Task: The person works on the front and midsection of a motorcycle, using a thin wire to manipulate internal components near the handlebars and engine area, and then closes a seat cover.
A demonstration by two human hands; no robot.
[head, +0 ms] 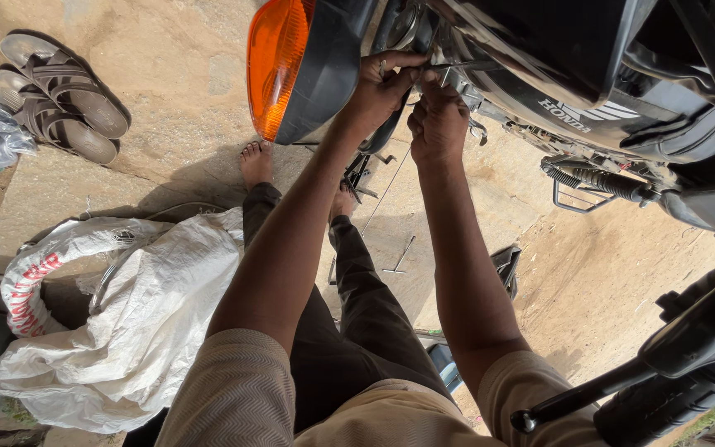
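Beige sleeves (242,389) sit closest, and both bare arms stretch away to a black motorcycle (589,74) with an orange turn signal (275,66) standing on the sandy ground (606,273). A crumpled white sack (151,323) lies at the left with a wire or hoop poking out, its contents hidden, near a pair of sandals (59,95). The left hand (384,87) is curled around a thin metal rod (457,64) by the motorcycle's frame, while the right hand (438,122), fingers bent tight, presses just below it; what it pinches I cannot tell.

Motorcycle (589,91) cut off by top and right edges, fingertips hidden behind its frame
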